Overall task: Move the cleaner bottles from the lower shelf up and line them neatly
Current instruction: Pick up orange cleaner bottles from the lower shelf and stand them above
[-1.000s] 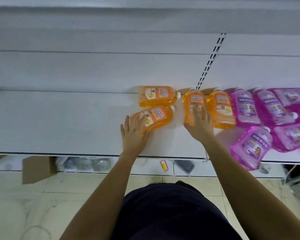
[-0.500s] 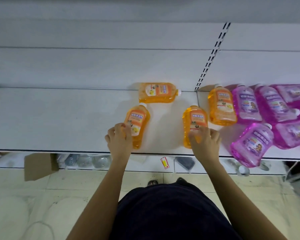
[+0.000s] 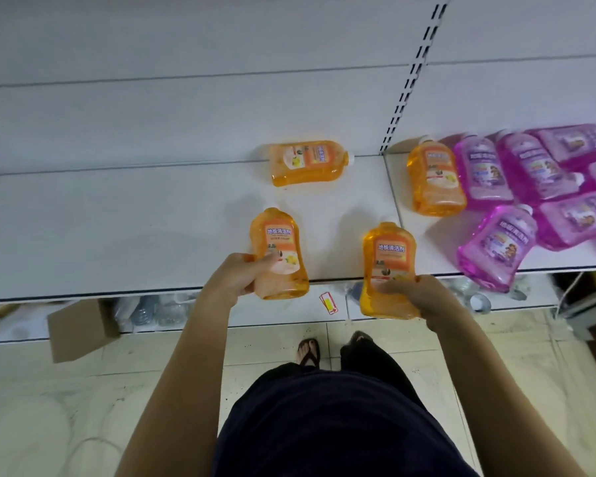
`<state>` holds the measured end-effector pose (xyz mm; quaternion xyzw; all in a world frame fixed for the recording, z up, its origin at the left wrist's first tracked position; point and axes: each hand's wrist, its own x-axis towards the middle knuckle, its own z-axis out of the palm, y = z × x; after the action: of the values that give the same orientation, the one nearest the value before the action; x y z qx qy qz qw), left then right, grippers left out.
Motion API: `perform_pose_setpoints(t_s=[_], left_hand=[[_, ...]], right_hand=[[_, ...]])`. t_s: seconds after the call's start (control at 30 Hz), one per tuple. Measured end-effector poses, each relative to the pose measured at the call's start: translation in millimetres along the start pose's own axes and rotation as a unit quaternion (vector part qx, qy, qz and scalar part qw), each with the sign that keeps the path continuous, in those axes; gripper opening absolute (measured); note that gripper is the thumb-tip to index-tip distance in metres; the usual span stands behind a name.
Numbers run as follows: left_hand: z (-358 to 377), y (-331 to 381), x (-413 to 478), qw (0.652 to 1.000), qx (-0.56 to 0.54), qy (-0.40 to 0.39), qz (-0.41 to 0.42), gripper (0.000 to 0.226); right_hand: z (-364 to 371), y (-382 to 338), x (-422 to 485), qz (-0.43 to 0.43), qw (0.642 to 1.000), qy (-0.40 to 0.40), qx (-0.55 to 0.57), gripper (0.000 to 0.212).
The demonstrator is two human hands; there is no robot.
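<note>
My left hand grips one orange bottle low on its body, fingers curled round it. My right hand grips a second orange bottle the same way. Both are at mid-frame, over the shelf front edge. Held by the bottoms, they could slip or tip as I lift them. To the right, a purple bottle overhangs the edge, and a knock from my right arm could send it off.
</note>
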<state>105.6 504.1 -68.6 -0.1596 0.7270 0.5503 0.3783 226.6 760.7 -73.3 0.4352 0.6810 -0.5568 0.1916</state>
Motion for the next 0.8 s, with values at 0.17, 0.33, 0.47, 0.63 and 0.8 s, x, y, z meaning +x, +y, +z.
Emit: perform_pose_setpoints(t_s=[0.17,0.33,0.47,0.63,0.8], left_hand=[[1,-27,-15,0.998,-0.065,0.013,0.015,0.033],[1,-57,-37,0.988,-0.122,0.055,0.075,0.025],[13,-78,-74,0.972,-0.174,0.076,0.139,0.026],[25,-100,-144,0.946,-0.213,0.096,0.227,0.045],[25,-105,-209,0.92,-0.243,0.12,0.282,0.042]], right_hand=[[0,34,-18,-0.036,0.998,-0.025,0.053,0.045],[-8,63,-44,-0.108,0.992,-0.012,0.07,0.04],[-21,87,-76,-0.171,0.982,-0.009,0.08,0.044],[-35,123,-130,-0.237,0.967,-0.002,0.098,0.034],[-41,139,-185,-0.283,0.95,-0.003,0.134,0.055]])
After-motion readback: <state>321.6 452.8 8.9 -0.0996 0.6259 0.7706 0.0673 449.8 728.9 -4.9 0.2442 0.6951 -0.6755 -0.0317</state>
